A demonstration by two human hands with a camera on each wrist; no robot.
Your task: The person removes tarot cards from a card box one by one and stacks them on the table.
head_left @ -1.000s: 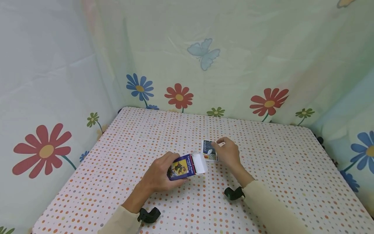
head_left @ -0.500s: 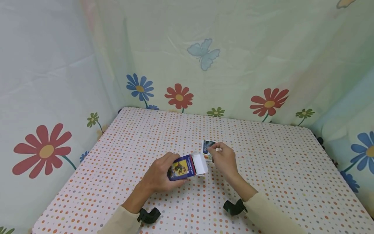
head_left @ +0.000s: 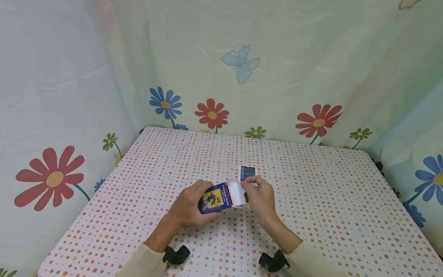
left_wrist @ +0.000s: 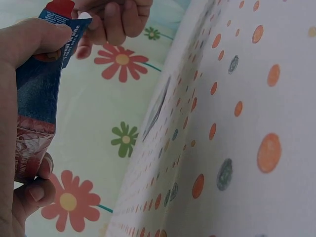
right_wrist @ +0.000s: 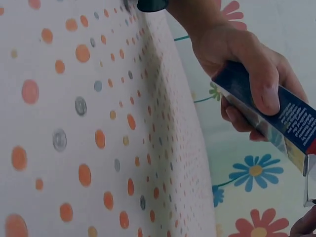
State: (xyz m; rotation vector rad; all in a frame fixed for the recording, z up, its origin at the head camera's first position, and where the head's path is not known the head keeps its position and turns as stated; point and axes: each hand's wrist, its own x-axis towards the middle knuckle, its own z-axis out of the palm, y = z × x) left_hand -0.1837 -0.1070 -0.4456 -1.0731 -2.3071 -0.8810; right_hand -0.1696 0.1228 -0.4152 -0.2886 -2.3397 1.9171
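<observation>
A blue tarot card box (head_left: pixel 214 197) with a yellow picture panel is held in my left hand (head_left: pixel 189 203), thumb on one edge and fingers on the other. Its white end flap (head_left: pixel 236 192) stands out to the right. My right hand (head_left: pixel 262 195) pinches the tip of that flap between thumb and forefinger. In the left wrist view, the right hand's curled fingers (left_wrist: pixel 114 22) are at the box's opening. Just beyond the flap, a white-bordered card (head_left: pixel 247 172) with a dark blue patterned face lies on the table, its lower part hidden by the right hand.
A dotted cloth covers the table (head_left: pixel 187 154). Behind and beside it hangs a pale curtain (head_left: pixel 270 80) printed with flowers and a butterfly. A dark wrist mount (head_left: pixel 176 255) sits by the left sleeve, and another wrist mount (head_left: pixel 273 261) by the right.
My right hand has moved left and toward me, from over the card to the box flap. The left hand and the box have stayed almost in place.
</observation>
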